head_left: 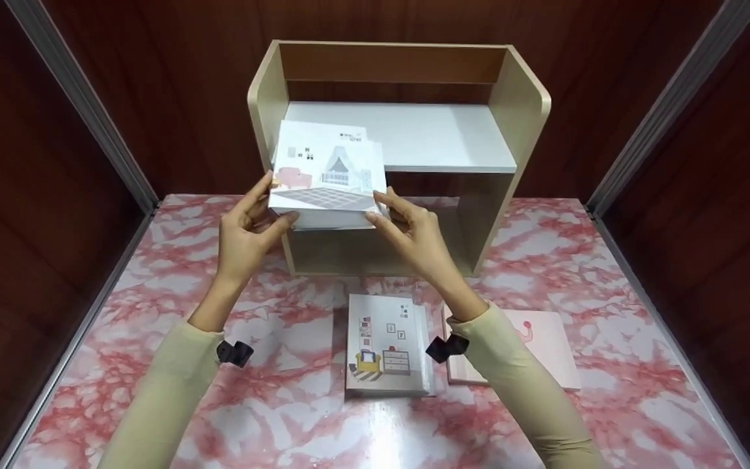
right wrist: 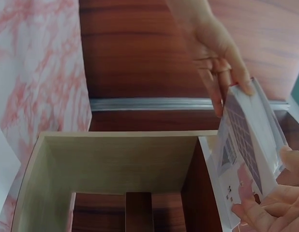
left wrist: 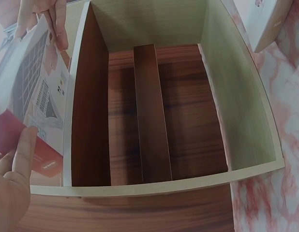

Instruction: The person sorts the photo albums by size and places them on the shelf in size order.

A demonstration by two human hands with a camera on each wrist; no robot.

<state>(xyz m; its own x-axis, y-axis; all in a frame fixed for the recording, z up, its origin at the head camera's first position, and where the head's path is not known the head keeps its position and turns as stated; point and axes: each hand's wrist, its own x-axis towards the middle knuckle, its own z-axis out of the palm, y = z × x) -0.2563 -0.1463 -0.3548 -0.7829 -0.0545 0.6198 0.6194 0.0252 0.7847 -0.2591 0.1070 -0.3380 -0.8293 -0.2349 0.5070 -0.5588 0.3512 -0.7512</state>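
A thick white book (head_left: 329, 172) with a drawing of a crib and a pink armchair on its cover is held tilted in front of the shelf's upper left side. My left hand (head_left: 241, 228) grips its left edge, thumb at the lower corner. On the opposite side, my right hand (head_left: 414, 231) pinches the right edge between thumb and fingers. Another white edge shows offset behind the cover; whether it is a second book I cannot tell. In the left wrist view, a red spine (left wrist: 31, 145) lies by the left fingers. The bookshelf (head_left: 446, 133) has a white upper board.
On the pink-marbled surface (head_left: 284, 404), a thick book (head_left: 381, 345) with a yellow armchair drawing lies in front of the shelf. Right of it is a pink book (head_left: 544, 345), partly covered by my right forearm. Dark wood-look walls (head_left: 43, 163) stand on both sides.
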